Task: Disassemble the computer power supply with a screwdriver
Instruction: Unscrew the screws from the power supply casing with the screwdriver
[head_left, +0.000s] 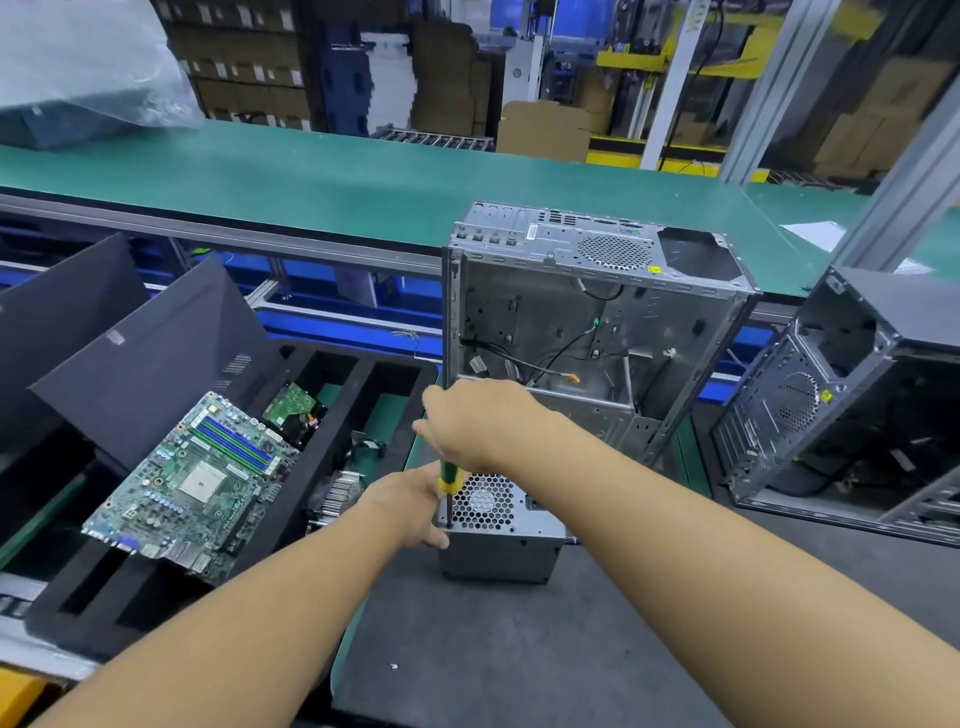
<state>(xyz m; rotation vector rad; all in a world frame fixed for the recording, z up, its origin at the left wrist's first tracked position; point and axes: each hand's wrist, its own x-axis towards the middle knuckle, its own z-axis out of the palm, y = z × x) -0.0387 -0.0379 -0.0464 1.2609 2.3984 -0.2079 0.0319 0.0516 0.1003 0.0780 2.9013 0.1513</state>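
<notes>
At 6 o'clock, nearest: dark mat (493, 649) on the table (693, 462), both forearms reaching over it.

Mat's far end, frame centre: power supply (501, 540), grey box, honeycomb fan grille facing up.
- left hand (410, 506) at its 9 o'clock side, fingers wrapped on the top-left edge, thumb on the left wall, so it is grasping the box.
- screwdriver (445, 480), green/yellow handle, roughly upright, tip down at the supply's top-left corner, touching the left hand.
- right hand (478, 423) above it, fingers clenched round the handle's top end.

9 o'clock of the supply:
- black foam tray (130, 613) with slots.
- motherboard (192, 483) lying tilted across it.
- finned heatsink (337, 493) between board and supply.
- hard drive (291, 402) in a slot further back.
- two dark side panels (145, 353) leaning behind the tray.

12 o'clock, just behind the right hand: open case (597, 322), bare metal, loose wires inside, PSU cutout at its top right.

2 o'clock: second case (841, 405), dark, tilted.

Beyond, across the frame: green belt (363, 176). On it at 10 o'clock sits a plastic bag (88, 67). Cardboard boxes (545, 135) stand behind.
</notes>
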